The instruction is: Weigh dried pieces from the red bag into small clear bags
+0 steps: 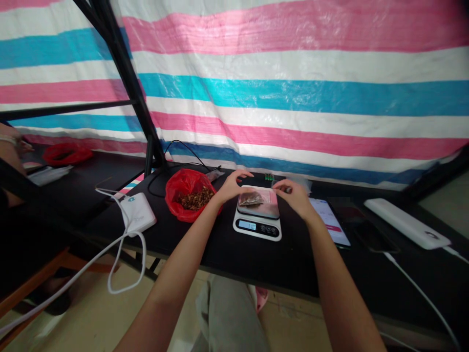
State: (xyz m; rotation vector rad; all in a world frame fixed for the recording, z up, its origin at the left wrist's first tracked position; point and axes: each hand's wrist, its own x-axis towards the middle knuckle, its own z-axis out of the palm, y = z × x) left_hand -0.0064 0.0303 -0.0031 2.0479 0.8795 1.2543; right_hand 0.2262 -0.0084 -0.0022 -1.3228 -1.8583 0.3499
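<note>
A small white digital scale (257, 226) with a lit display stands on the black table (256, 259). On its platform lies a small clear bag (251, 198) holding brown bits. My left hand (231, 185) hovers at the scale's far left corner, fingers curled and reaching over a dark flat object (256, 180) behind the scale. My right hand (295, 195) is at the scale's far right corner, fingers pinched together on something small I cannot make out. A red plastic bag (187, 195) full of brown dried pieces sits open just left of the scale.
A white power bank (138, 213) with a looping white cable lies at left. A lit phone (331, 221) and a second dark phone (364, 230) lie right of the scale, then a long white power bank (406, 223). Another person's arm (9, 146) and a red bag (66, 153) show far left.
</note>
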